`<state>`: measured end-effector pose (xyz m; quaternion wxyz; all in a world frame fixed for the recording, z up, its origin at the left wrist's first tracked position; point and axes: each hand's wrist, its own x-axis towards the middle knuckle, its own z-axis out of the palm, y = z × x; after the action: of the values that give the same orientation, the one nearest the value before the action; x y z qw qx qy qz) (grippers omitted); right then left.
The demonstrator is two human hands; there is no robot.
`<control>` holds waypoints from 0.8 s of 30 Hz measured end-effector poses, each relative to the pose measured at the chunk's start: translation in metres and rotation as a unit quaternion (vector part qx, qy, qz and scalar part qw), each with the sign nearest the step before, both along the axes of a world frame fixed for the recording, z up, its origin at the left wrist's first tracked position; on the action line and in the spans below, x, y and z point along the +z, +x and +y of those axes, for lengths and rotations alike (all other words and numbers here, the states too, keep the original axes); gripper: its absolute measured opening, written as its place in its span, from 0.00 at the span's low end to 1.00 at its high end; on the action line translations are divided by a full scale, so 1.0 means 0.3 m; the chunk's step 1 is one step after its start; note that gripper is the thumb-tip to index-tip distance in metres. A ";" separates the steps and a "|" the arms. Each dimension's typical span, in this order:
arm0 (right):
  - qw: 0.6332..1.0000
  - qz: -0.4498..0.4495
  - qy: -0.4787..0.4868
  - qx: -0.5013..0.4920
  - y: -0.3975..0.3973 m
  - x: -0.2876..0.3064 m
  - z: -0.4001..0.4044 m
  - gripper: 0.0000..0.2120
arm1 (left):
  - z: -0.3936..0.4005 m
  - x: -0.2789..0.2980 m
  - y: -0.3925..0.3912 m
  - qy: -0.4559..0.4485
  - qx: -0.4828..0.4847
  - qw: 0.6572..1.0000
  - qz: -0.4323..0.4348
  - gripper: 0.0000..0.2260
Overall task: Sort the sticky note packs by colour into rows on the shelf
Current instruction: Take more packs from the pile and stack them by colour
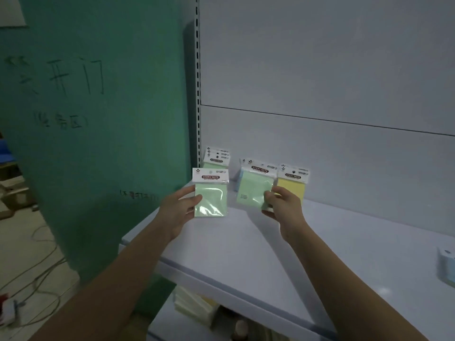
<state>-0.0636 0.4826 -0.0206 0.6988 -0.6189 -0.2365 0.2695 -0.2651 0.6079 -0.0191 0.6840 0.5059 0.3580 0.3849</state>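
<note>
The left hand (pixel 178 209) pinches a green sticky note pack (pixel 210 193) by its left edge, holding it upright above the shelf (pixel 344 242); just behind that grip, more green packs (pixel 216 158) stand stacked in the corner; the right hand (pixel 283 207) grips the lower right corner of a second green pack (pixel 253 185), tilted; a blue pack (pixel 239 178) sits behind it, and a yellow pack (pixel 293 183) stands just right of the fingers.

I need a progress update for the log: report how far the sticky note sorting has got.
Done: a green row stands at the shelf's back left. In hand: the left hand and right hand each hold a green pack. Left: the blue pack, yellow pack and a pack at far right.
</note>
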 end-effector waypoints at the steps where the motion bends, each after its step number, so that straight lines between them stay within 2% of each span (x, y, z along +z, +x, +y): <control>1: 1.000 0.001 -0.003 -0.009 0.003 0.002 0.045 0.12 | 0.032 0.002 0.005 0.005 -0.001 1.000 0.017 0.15; 5: 0.999 -0.023 0.001 -0.031 0.005 0.009 0.195 0.12 | 0.179 0.022 0.018 0.060 0.004 0.995 0.077 0.14; 9: 0.996 -0.055 0.002 -0.067 -0.002 -0.008 0.263 0.10 | 0.288 0.018 0.038 0.070 -0.002 0.993 0.090 0.14; 19: 0.981 -0.037 0.023 -0.191 -0.055 -0.016 0.336 0.09 | 0.473 -0.043 0.117 0.081 -0.069 0.989 0.100 0.14; 24: 0.977 -0.057 0.031 -0.205 -0.092 -0.006 0.349 0.05 | 0.522 -0.062 0.152 0.122 -0.071 0.982 0.123 0.14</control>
<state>-0.0912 0.5875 -0.0224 0.7437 -0.6463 -0.1520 0.0774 -0.2195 0.7645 -0.0375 0.5934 0.6531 0.3531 0.3109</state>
